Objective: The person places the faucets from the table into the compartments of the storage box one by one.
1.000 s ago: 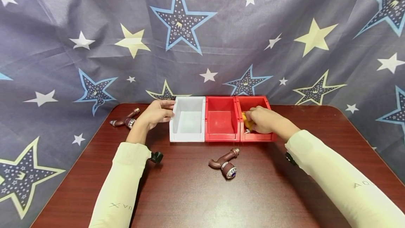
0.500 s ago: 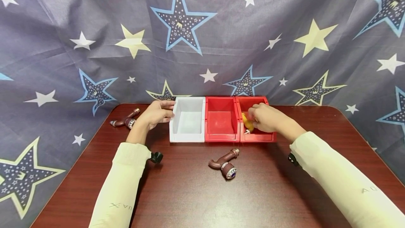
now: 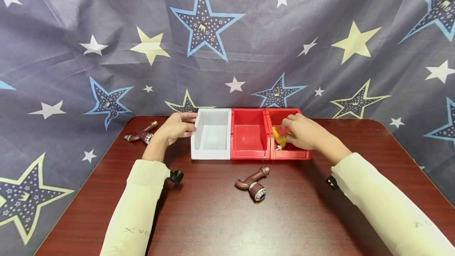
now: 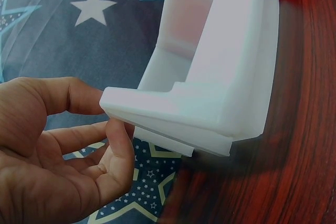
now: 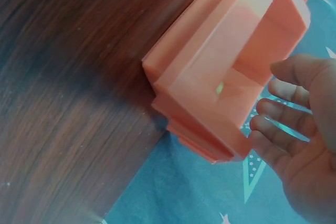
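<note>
At the table's back, my left hand [image 3: 175, 128] holds the back left corner of a white bin [image 3: 210, 155]; in the left wrist view, fingers and thumb lie at its rim [image 4: 142, 98]. My right hand [image 3: 300, 130] is over the right red bin [image 3: 289, 154], fingers loosely bent and with nothing held. Inside that bin, just left of the fingers, a yellow tap [image 3: 279, 138] with a silver end leans near the left wall. In the right wrist view, the hand [image 5: 304, 114] appears with spread fingers beside the bin [image 5: 194, 87]; the yellow tap is mostly hidden there.
A second red bin [image 3: 250, 155] stands between the white bin and the right one. A brown tap [image 3: 253, 183] with a round knob lies in front of the bins. Another brown tap [image 3: 141, 133] lies at the back left. A star-patterned cloth [image 3: 234, 50] hangs behind the table.
My right hand has let go of the yellow tap and drawn back slightly to the right, showing more of the tap in the bin. The left hand has stayed at the white bin.
</note>
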`<action>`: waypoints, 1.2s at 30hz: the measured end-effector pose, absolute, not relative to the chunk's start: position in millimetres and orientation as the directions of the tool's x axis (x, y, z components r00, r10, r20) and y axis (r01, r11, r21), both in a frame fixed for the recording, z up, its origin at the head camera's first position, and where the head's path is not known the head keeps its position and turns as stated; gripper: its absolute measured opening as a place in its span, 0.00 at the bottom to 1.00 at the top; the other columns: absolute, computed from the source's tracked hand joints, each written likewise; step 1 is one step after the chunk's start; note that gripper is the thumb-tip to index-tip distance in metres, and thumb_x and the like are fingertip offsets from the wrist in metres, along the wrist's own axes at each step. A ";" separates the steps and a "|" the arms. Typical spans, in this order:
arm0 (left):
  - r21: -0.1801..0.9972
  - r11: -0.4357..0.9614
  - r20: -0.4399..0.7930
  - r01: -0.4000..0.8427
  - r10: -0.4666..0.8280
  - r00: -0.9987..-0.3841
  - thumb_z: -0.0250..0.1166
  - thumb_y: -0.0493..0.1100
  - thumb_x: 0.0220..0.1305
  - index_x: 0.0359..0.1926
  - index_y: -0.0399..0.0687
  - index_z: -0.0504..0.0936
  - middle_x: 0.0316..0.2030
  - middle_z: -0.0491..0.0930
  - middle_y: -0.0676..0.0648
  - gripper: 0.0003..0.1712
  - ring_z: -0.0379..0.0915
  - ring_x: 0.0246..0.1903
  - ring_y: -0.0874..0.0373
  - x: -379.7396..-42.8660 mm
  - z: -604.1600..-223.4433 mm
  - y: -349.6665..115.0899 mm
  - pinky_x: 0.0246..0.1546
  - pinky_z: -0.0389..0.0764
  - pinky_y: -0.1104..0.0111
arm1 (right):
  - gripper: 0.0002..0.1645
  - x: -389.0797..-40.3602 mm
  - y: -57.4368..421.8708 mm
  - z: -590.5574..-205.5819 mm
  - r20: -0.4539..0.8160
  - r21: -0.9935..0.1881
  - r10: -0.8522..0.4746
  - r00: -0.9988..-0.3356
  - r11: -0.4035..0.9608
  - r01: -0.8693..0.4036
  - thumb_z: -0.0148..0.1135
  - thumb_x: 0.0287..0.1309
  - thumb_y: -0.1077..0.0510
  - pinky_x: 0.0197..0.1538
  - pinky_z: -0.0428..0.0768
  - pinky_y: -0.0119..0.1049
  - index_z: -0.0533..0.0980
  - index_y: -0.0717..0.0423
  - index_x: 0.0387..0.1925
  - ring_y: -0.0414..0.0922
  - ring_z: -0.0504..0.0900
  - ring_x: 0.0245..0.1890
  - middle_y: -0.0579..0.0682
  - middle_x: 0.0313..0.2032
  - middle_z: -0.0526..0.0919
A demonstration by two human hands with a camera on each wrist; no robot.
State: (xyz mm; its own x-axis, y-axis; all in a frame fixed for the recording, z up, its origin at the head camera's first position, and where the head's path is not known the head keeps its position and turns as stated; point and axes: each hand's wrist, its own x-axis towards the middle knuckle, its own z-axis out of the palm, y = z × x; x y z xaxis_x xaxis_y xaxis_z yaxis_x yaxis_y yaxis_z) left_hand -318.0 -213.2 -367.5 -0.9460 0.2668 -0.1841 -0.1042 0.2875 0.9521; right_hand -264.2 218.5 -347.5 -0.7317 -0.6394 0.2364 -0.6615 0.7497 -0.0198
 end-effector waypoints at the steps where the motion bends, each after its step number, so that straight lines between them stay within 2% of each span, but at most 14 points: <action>1: 0.952 0.288 -0.185 -0.105 0.266 -0.946 0.59 0.26 0.65 0.76 0.36 0.63 0.70 0.67 0.34 0.38 0.69 0.62 0.42 -317.8 -367.5 -213.0 0.49 0.82 0.66 | 0.08 -262.9 218.7 -346.7 0.242 -0.021 -0.640 -0.729 0.748 -0.663 0.70 0.53 0.64 0.54 0.76 0.52 0.80 0.61 0.36 0.56 0.79 0.43 0.54 0.35 0.81; 7: 0.950 0.296 -0.180 -0.097 0.269 -0.946 0.59 0.25 0.65 0.75 0.35 0.63 0.70 0.67 0.34 0.37 0.68 0.62 0.41 -317.5 -366.7 -212.6 0.48 0.82 0.66 | 0.11 -254.2 219.0 -342.5 0.281 -0.035 -0.624 -0.729 0.752 -0.658 0.71 0.53 0.64 0.54 0.76 0.52 0.80 0.61 0.39 0.57 0.78 0.43 0.57 0.38 0.82; 15: 0.952 0.290 -0.184 -0.100 0.277 -0.943 0.60 0.25 0.65 0.75 0.35 0.64 0.69 0.68 0.34 0.38 0.69 0.61 0.42 -319.3 -366.5 -213.5 0.47 0.82 0.67 | 0.12 -242.0 215.3 -340.7 0.306 -0.020 -0.626 -0.717 0.749 -0.662 0.70 0.55 0.63 0.55 0.77 0.51 0.79 0.61 0.41 0.55 0.77 0.45 0.55 0.39 0.81; 23: 0.952 0.287 -0.189 -0.107 0.275 -0.943 0.60 0.26 0.66 0.76 0.35 0.63 0.70 0.67 0.34 0.38 0.68 0.62 0.42 -318.6 -365.9 -213.2 0.52 0.81 0.62 | 0.13 -227.8 206.0 -341.2 0.363 0.013 -0.670 -0.647 0.698 -0.716 0.72 0.54 0.62 0.49 0.75 0.48 0.78 0.60 0.40 0.53 0.74 0.40 0.53 0.36 0.78; 27: 0.953 0.284 -0.185 -0.105 0.274 -0.944 0.60 0.25 0.65 0.75 0.35 0.64 0.70 0.68 0.34 0.37 0.69 0.61 0.42 -318.9 -366.6 -213.4 0.50 0.82 0.64 | 0.15 -220.9 199.6 -341.3 0.380 0.024 -0.685 -0.622 0.680 -0.733 0.72 0.54 0.61 0.48 0.75 0.47 0.78 0.59 0.42 0.52 0.74 0.39 0.52 0.36 0.77; 31: 0.954 0.279 -0.186 -0.108 0.270 -0.945 0.59 0.25 0.66 0.75 0.35 0.64 0.69 0.68 0.34 0.37 0.69 0.60 0.43 -319.5 -367.2 -213.4 0.47 0.82 0.67 | 0.17 -213.6 192.5 -340.2 0.386 0.048 -0.701 -0.599 0.664 -0.746 0.73 0.53 0.61 0.50 0.77 0.47 0.79 0.60 0.45 0.52 0.75 0.41 0.53 0.39 0.80; 36: 0.955 0.274 -0.186 -0.109 0.271 -0.944 0.59 0.25 0.65 0.75 0.35 0.64 0.69 0.67 0.34 0.37 0.69 0.60 0.43 -319.7 -367.5 -213.4 0.47 0.82 0.67 | 0.18 -203.6 182.8 -337.9 0.378 0.085 -0.728 -0.572 0.643 -0.761 0.74 0.54 0.59 0.50 0.77 0.48 0.79 0.60 0.45 0.54 0.77 0.42 0.54 0.42 0.81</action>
